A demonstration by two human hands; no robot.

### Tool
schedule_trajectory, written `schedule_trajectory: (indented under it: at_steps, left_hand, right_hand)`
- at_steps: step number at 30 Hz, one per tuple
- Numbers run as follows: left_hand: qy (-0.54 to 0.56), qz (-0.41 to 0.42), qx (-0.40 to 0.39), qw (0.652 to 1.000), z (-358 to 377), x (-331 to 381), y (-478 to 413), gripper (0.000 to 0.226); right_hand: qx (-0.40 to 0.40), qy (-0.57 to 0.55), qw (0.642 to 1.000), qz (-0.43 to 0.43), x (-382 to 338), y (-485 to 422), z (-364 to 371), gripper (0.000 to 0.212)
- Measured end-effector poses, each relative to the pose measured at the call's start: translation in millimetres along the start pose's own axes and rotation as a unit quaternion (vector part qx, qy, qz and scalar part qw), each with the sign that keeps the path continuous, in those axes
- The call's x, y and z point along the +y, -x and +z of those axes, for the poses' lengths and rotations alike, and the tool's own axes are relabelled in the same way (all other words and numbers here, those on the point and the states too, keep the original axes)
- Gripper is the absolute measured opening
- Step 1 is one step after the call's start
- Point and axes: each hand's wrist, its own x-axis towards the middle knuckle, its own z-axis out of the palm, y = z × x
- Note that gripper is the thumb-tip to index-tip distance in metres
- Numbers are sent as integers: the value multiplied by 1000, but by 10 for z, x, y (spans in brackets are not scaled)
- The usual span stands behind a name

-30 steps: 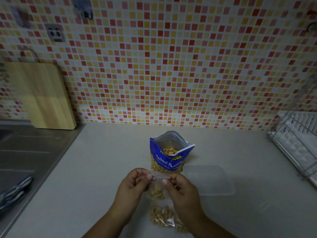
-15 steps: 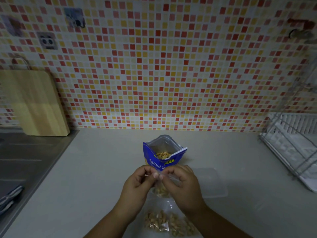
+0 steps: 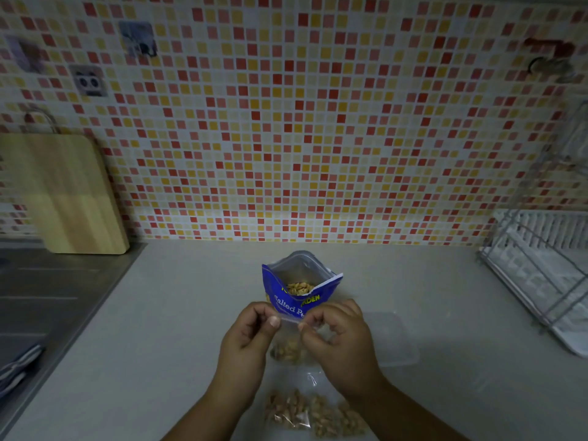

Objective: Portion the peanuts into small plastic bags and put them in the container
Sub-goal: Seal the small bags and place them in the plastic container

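Above the table, in the head view, I see my left hand and right hand pinching shut the top edge of a small plastic bag of peanuts. It hangs just before the open blue peanut pouch; the clear container sits beside my right hand, and filled bags lie nearer me.

Counter: smooth matt, pale. Sink drainboard at its left edge: brushed metal. Cutting board: wood, visible grain. Peanut pouch: glossy blue plastic. Small bag: thin clear plastic. Container: translucent plastic. Rack: metal wire.
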Motion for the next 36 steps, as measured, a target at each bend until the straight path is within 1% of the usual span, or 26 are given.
schedule_trajectory:
  at_steps: [4, 6, 9, 10, 11, 13, 14, 16, 19, 21, 22, 23, 24, 25, 27, 28, 30, 33, 35, 36]
  left_hand:
    - [-19, 3, 21, 1000, -94, 5, -8, 7]
    - [-27, -6, 14, 1000, -159, 11, -4, 9]
    - [-37, -40, -5, 999, -254, 25, 8, 10]
    - [-43, -58, -4, 997, -283, 25, 18, 10]
    - [-51, -78, -2, 996, -326, 14, 29, 11]
    - [-61, -123, 2, 991, -427, -59, 65, 11]
    - [-65, -149, 8, 987, -477, -124, 90, 12]
    - [-76, -206, 31, 975, -562, -293, 154, 13]
    - [-73, -280, 62, 955, -656, -545, 250, 15]
    - [-102, -303, 84, 944, -721, -707, 278, 16]
    - [-134, -303, 92, 939, -748, -775, 283, 16]
    - [-185, -294, 100, 932, -774, -827, 285, 16]
    - [-248, -276, 104, 923, -791, -855, 279, 14]
    - [-307, -256, 103, 911, -802, -869, 269, 13]
    - [-381, -209, 94, 896, -820, -879, 238, 15]
    - [-407, -185, 87, 890, -840, -897, 218, 20]
    - [-446, -152, 77, 879, -890, -954, 176, 25]
    - [-494, -117, 60, 859, -960, -1035, 139, 14]
    - [-510, -105, 52, 852, -987, -1079, 137, 18]
    - [-515, -105, 48, 849, -997, -1096, 141, 16]
  right_hand:
    - [4, -20, 1000, 6, 29, 14, -21, 5]
    - [-7, -32, 999, 23, 47, 28, 5, 6]
    - [-65, -69, 993, 63, 57, 39, 53, 5]
    - [-98, -94, 986, 93, 58, 52, 78, 5]
    - [-136, -124, 974, 133, 59, 70, 108, 11]
    - [-206, -177, 937, 218, 69, 120, 188, 19]
    - [-232, -186, 921, 253, 81, 151, 243, 19]
    - [-272, -161, 902, 295, 108, 191, 353, 14]
    - [-335, -63, 885, 318, 203, 242, 527, 16]
    - [-353, -2, 888, 295, 282, 286, 675, 11]
    - [-361, 35, 893, 268, 305, 308, 745, 7]
    - [-362, 74, 900, 230, 328, 325, 807, 13]
    - [-369, 118, 902, 191, 358, 342, 859, 20]
    - [-371, 155, 900, 166, 354, 342, 891, 23]
    - [-363, 225, 895, 124, 354, 349, 947, 15]
    - [-344, 244, 901, 104, 374, 361, 980, 10]
    - [-339, 277, 892, 110, 383, 377, 1027, 15]
    - [-352, 290, 884, 105, 480, 424, 1100, 13]
    - [-342, 292, 888, 90, 482, 437, 1105, 13]
    - [-332, 296, 893, 63, 477, 424, 1085, 13]
